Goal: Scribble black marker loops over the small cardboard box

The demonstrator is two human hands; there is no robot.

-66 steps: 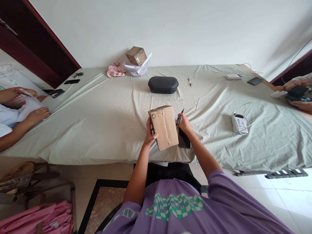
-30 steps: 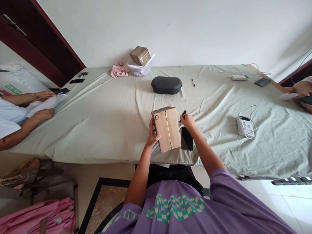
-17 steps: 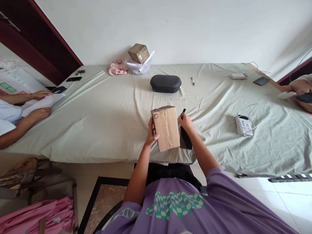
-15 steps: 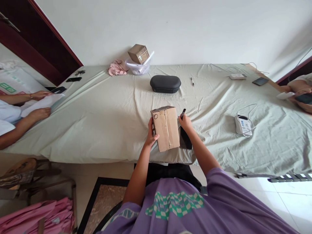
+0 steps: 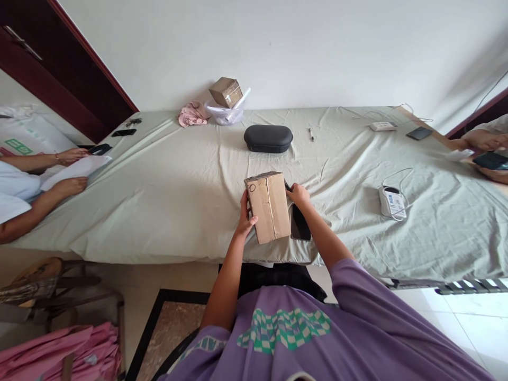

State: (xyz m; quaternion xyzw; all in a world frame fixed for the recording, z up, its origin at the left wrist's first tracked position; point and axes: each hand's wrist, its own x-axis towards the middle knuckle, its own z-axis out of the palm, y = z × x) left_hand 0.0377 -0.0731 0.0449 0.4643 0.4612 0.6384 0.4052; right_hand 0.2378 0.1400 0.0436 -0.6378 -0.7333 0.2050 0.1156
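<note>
Far left, co-worker in white sleeves holds a white sheet (image 5: 79, 172) over the counter (image 5: 159, 211) edge, white sack (image 5: 37, 135) behind; black phone (image 5: 124, 132) lies flat near that end; then pink cloth (image 5: 193, 114), crumpled, next to a clear plastic bowl (image 5: 225, 117) with a small carton (image 5: 226, 91) perched on it, at the wall side; left hand (image 5: 246, 217) grips the cardboard box (image 5: 270, 211) by its left side, thumb on the near face; box is tilted, taped seam and a small drawn circle facing the wearer; black case (image 5: 269, 138) sits directly beyond the box, in the way on that side, gap between them; right hand (image 5: 299, 194) fingers closed on a dark pen (image 5: 287, 185), mostly hidden, at the box's right edge; can't tell if the tip touches; dark phone (image 5: 300, 223) lies under the right wrist, crowding the box's right side; loose pen (image 5: 311, 135) further back; white adapter (image 5: 383, 126) near the far edge; white device (image 5: 392, 202) with looped cable nearer; dark slab (image 5: 419, 133) behind; far right, another person's hands with a dark object (image 5: 492, 161).
</note>
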